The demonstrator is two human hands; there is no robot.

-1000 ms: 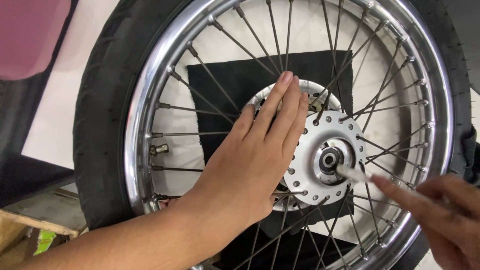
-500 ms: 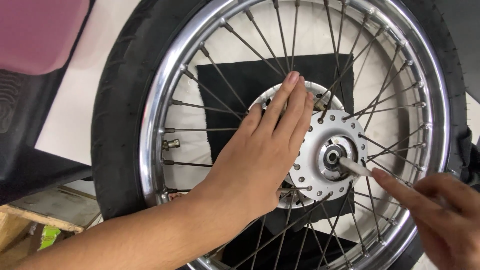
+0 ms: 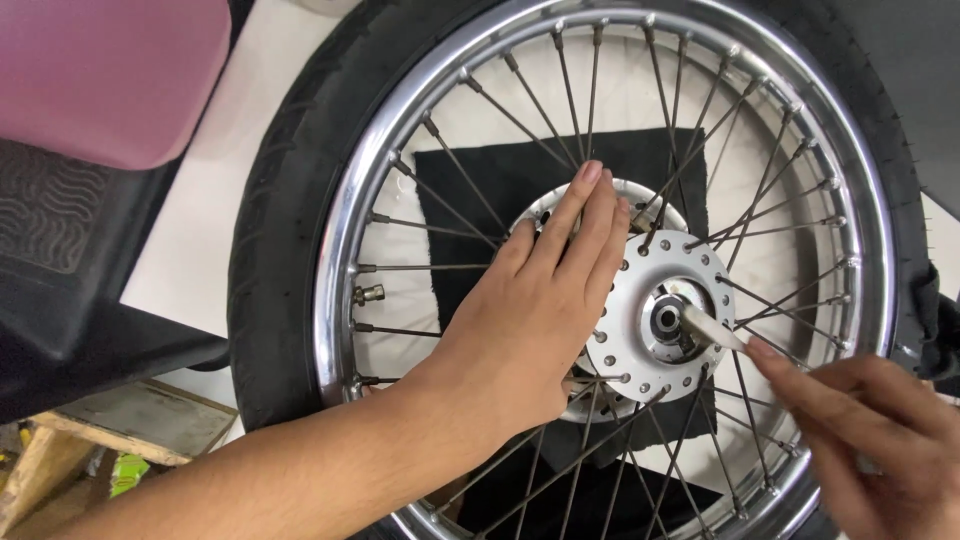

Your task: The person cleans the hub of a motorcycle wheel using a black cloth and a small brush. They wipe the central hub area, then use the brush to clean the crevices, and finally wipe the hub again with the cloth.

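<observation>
The white rod point(image 3: 712, 330) has reached the hub point(image 3: 655, 318), right hand point(image 3: 870, 440) grasping it, left hand point(image 3: 530, 310) flat, released.

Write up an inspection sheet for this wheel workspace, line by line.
Surface: white floor with a black cloth under the wheel.
Job's things: spoked wheel lying flat, chrome rim, tyre on; silver hub; thin pale tool with its tip at the hub's centre hole.
Clutter: wooden pieces and a green scrap at lower left.
Hands: left hand flat on the spokes and hub; right hand fingers pinch the tool.
Cables: nothing seen.
Surroundings: pink seat and black moulded panel at left.
</observation>
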